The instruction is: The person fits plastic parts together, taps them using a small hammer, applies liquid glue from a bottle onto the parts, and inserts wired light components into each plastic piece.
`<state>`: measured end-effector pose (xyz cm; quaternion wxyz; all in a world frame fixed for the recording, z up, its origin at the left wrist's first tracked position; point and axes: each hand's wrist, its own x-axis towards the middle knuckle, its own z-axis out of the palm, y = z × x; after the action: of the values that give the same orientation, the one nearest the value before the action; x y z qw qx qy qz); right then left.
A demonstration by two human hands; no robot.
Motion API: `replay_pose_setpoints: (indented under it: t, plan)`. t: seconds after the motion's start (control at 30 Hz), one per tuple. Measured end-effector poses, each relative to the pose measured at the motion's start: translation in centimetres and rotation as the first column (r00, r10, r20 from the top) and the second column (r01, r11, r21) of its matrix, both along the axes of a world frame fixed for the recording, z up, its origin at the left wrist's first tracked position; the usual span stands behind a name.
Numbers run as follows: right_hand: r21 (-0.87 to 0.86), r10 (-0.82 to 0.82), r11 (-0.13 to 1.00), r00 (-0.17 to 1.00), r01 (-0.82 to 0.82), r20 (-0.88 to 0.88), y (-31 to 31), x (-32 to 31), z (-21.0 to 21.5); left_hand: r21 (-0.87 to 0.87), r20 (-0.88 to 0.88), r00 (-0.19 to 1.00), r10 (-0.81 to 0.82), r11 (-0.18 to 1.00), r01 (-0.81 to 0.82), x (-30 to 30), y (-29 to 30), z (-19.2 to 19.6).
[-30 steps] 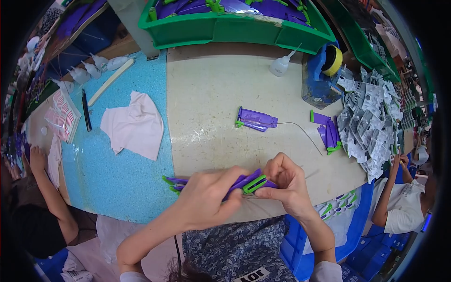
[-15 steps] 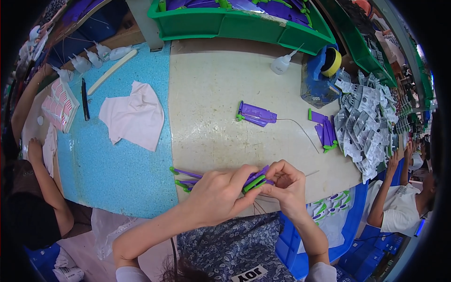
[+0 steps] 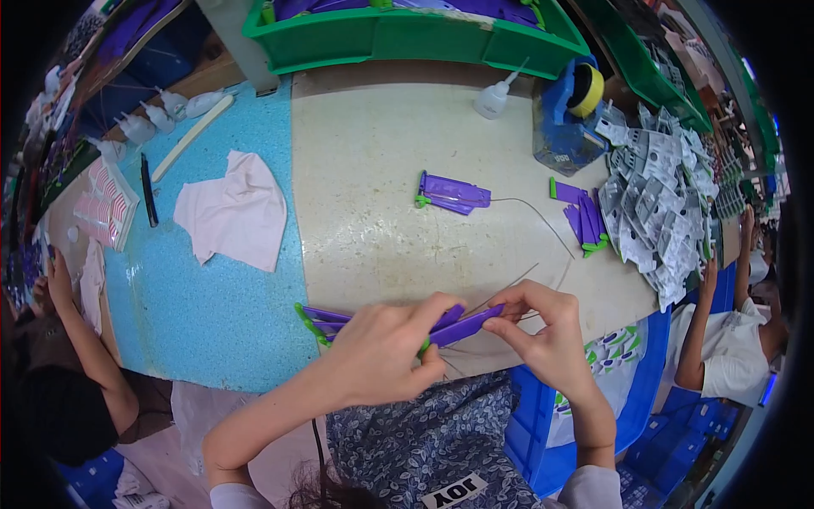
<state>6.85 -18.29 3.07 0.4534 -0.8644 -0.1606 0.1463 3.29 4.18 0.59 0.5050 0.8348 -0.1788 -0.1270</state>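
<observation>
Over the near edge of the table, my left hand (image 3: 373, 352) is closed around a purple plastic piece with a green end (image 3: 466, 327). My right hand (image 3: 547, 327) pinches the far tip of this piece between thumb and fingers. Thin wires (image 3: 514, 282) stick out around it; where they attach is hidden. More purple strips with green ends (image 3: 312, 315) lie left of my left hand, partly covered by it. Further back rests another purple-and-green piece (image 3: 458, 194) with a long curved wire. Several similar pieces (image 3: 582, 219) sit stacked to its right.
Grey metallic-looking parts (image 3: 653, 195) are heaped at the right, beside a blue tape dispenser (image 3: 560, 127) and a small bottle (image 3: 492, 100). A green bin (image 3: 407, 42) stands behind. A white cloth (image 3: 233, 212) lies on the blue mat (image 3: 203, 314). A blue crate (image 3: 530, 433) is near my right forearm. Other people work at both sides.
My right hand has moved right, from the green end to the purple tip. The held piece now shows its long purple side, pointing right. The view has shifted slightly.
</observation>
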Motion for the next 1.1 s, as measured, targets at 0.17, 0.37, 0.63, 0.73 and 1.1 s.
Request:
replay_pose_setpoints:
  t: [0.17,0.37,0.63,0.73,1.1]
  plan:
    - [0.005,0.034,0.999,0.999,-0.035,0.026,1.0,-0.2,1.6,0.021,-0.058,0.997,-0.050,0.998,0.052,1.7,-0.8,1.3]
    - [-0.081,0.027,0.997,0.995,-0.020,0.094,-0.5,0.8,2.6,-0.310,-0.598,0.799,-0.062,0.937,-0.160,2.6,1.6,1.0]
    - [-0.056,0.164,0.986,0.812,-0.160,0.560,1.9,3.1,-0.9,-0.226,-0.669,0.743,-0.012,0.956,-0.188,3.6,2.4,1.9]
    - [-0.120,0.059,0.992,0.755,0.026,0.653,1.7,7.3,-6.9,0.075,-0.319,0.947,-0.039,0.995,0.066,2.9,1.6,1.4]
    - [-0.397,0.023,0.849,0.726,0.349,0.687,-8.7,12.7,-6.2,0.346,0.281,0.960,0.002,0.933,-0.103,8.3,1.9,-1.5]
